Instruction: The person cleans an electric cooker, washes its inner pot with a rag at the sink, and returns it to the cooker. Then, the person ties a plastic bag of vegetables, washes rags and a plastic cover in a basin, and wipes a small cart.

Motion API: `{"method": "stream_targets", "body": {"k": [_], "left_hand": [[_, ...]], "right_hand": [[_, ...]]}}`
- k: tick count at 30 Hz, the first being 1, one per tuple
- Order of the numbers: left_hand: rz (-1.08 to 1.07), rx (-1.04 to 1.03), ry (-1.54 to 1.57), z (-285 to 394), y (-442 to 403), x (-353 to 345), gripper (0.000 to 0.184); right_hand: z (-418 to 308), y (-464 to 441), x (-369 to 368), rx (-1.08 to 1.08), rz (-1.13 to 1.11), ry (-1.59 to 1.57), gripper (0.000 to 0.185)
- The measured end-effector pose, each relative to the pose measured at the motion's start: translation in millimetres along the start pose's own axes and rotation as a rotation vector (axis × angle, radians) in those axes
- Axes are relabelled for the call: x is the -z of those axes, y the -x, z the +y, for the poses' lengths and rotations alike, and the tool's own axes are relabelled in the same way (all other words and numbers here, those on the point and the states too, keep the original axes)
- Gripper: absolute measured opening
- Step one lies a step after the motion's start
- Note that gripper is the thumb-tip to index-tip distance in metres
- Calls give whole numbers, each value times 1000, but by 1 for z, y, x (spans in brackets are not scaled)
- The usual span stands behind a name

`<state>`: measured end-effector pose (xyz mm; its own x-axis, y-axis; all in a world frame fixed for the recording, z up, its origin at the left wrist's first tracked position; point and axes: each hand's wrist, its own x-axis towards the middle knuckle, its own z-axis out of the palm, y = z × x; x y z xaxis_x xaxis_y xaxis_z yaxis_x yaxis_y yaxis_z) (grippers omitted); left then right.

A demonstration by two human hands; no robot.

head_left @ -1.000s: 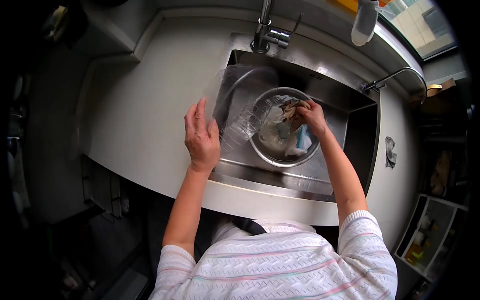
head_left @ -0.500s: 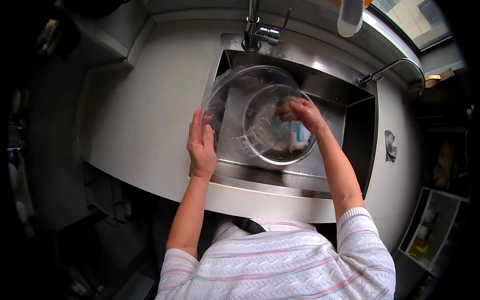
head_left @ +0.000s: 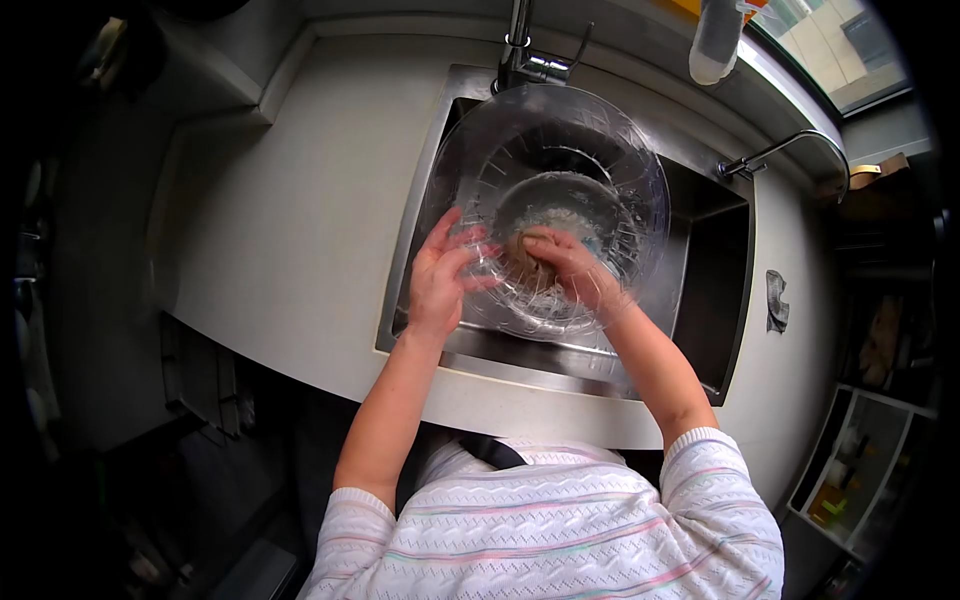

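Note:
A large clear plastic bowl (head_left: 625, 150) is tilted over the sink (head_left: 650, 330). My left hand (head_left: 440, 275) holds it at its left side, with fingers spread against the wall. In my right hand (head_left: 570, 265) is a wadded brownish cloth (head_left: 525, 262), pressed to the lower inner part of the bowl. A round metal basin (head_left: 580, 190) stands in the sink below and shows only through the clear plastic. Pale, blurred contents in the basin cannot be made out.
Behind the sink rises a chrome faucet (head_left: 518, 60), with a thin curved tap (head_left: 800, 140) to its right. A grey crumpled strip (head_left: 777, 300) lies on the right counter. Pale countertop (head_left: 290, 200) extends to the left. An open drawer (head_left: 850, 470) shows at lower right.
The clear bowl has shifted right and turned more toward me, covering the metal basin. My right hand has moved left and down with the brownish cloth, from over the basin to the bowl.

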<state>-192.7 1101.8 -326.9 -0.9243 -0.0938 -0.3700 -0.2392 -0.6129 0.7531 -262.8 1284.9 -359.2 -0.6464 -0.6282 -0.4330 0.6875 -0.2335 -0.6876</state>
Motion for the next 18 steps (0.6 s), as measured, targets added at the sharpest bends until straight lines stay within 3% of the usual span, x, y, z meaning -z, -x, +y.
{"method": "stream_targets", "body": {"k": [2,5,7,8,11,12,15,18], "left_hand": [[40,-17,-66,-2,-4,2,52],[71,-51,-94,-4,-4,14,52],[85,-56,-87,-3,-2,18,53],[90,-58,-84,-3,-2,18,53],[99,-44,-51,-6,-4,20,54],[114,-40,-64,-6,-5,20,54],[140,-30,-86,-11,-6,25,55],[104,-4,-55,-22,-9,26,56]], "right_hand": [[12,1,9,-54,-4,134,23],[1,-15,56,80,111,371,19],[30,-43,112,446,123,406,19],[30,-36,105,485,189,487,18],[66,-52,119,141,296,1597,21],[96,-70,169,234,167,1180,30],[20,-23,108,85,259,42,36],[-43,8,35,86,274,-442,35]]}}
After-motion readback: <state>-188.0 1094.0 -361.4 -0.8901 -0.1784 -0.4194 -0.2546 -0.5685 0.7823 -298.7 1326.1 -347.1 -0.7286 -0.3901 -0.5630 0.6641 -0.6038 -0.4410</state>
